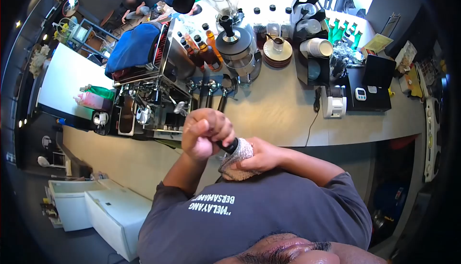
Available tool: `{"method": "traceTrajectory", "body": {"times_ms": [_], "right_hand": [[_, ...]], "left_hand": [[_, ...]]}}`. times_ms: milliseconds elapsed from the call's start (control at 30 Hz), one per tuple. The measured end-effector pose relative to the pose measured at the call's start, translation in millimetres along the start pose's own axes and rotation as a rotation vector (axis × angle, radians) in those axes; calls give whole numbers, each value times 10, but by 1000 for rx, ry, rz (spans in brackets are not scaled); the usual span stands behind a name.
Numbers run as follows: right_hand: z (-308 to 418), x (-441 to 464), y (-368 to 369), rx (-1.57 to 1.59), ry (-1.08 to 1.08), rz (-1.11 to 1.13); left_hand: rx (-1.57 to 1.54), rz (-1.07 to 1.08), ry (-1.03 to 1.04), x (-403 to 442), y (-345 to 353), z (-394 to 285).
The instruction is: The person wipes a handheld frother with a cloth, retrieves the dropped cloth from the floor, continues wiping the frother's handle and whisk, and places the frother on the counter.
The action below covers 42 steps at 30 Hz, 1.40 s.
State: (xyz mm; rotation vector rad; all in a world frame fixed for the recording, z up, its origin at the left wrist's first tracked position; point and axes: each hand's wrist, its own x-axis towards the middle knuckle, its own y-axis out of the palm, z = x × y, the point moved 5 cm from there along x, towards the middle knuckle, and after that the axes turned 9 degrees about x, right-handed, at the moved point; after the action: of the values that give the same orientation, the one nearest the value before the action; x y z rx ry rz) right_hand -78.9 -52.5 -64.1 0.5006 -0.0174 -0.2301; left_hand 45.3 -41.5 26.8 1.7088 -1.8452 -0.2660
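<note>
My left hand [205, 132] is closed in a fist around a short black cylindrical handle [231, 146], held close in front of my chest. The handle's far end goes into a checkered, light-coloured cloth [235, 165]. My right hand [261, 156] presses that cloth around the end, thumb on top. What the cloth wraps is mostly hidden, so I cannot tell what kind of tool it is. Beyond my left hand, several portafilters [212, 87] lie on a dark mat on the counter, next to the coffee grinder [235, 48].
The counter [278, 108] runs in front of me, with an espresso machine [153, 101] to the left. Syrup bottles [208, 53], stacked saucers [277, 61], paper cups [319, 48] and a small white printer [334, 105] stand along it. A white chest freezer [117, 216] is at lower left.
</note>
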Motion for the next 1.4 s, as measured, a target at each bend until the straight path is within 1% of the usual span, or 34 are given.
{"method": "traceTrajectory", "body": {"times_ms": [33, 67, 133, 167, 200, 267, 300, 333, 400, 433, 500, 533, 567, 600, 633, 733, 767, 800, 867, 900, 1000, 1033, 1067, 1133, 1167, 1233, 1300, 1333, 1400], "right_hand": [[13, -23, -19, -26, 14, -5], [65, -52, -58, -136, 13, -44], [236, -126, -112, -350, 12, -120], [306, -155, -153, -475, 9, -202], [346, -162, -179, -537, -13, -227], [417, -169, -210, -658, -63, -276], [444, -194, -219, -614, -101, -293], [487, -228, -227, -548, -170, -306], [551, -319, -260, -418, -296, -321], [551, -359, -310, -454, -314, -360], [478, -381, -385, -525, -342, -338], [443, -387, -400, -556, -358, -329], [361, -390, -418, -562, -253, -349], [342, -390, -418, -574, -246, -345], [326, -387, -422, -584, -239, -342], [246, -357, -474, -662, -194, -385], [273, -330, -468, -712, -198, -381], [300, -309, -449, -765, -206, -375], [367, -285, -348, -694, -168, -341], [391, -274, -310, -659, -150, -327], [271, -267, -198, -514, -36, -230], [116, -253, -217, -401, -115, -135], [62, -258, -231, -343, -87, -122], [-11, -276, -236, -235, -28, -93], [53, -309, -202, -197, -79, -29], [70, -428, -251, -88, -179, -109], [157, -496, -173, -73, -396, -153], [192, -509, -102, -99, -407, -130], [229, -518, 34, -151, -426, -80]], "left_hand": [[37, 15, 55, 11, 15, -36], [75, 30, 111, 17, 39, -62], [73, -55, 148, -8, 94, 61], [71, -98, 166, -30, 118, 155], [58, -86, 155, -59, 130, 268], [278, -157, 182, -99, 219, 408], [349, -216, 315, -106, 284, 408], [503, -350, 456, -120, 323, 397], [883, -420, 548, -132, 331, 313], [928, -306, 424, -141, 256, 373], [1005, -71, 163, -251, 84, 548], [1060, -94, 152, -292, 100, 576], [1118, -114, 141, -332, 123, 607], [1177, -133, 128, -373, 138, 631], [1157, -151, 112, -416, 135, 654], [1136, -209, 166, -452, 168, 650], [1130, -218, 148, -474, 128, 695], [1019, -274, 88, -504, 75, 741], [798, -369, -20, -537, -33, 811], [753, -338, 27, -532, -92, 781], [571, -398, 131, -510, -123, 527], [467, -431, 112, -547, -148, 470], [486, -434, 108, -582, -188, 403], [413, -451, 146, -611, -238, 403], [325, -470, 158, -628, -229, 399], [137, -497, 186, -656, -176, 374], [51, -472, 202, -724, -217, 347], [8, -458, 210, -762, -239, 326], [226, -367, 155, -827, -184, 241]]}}
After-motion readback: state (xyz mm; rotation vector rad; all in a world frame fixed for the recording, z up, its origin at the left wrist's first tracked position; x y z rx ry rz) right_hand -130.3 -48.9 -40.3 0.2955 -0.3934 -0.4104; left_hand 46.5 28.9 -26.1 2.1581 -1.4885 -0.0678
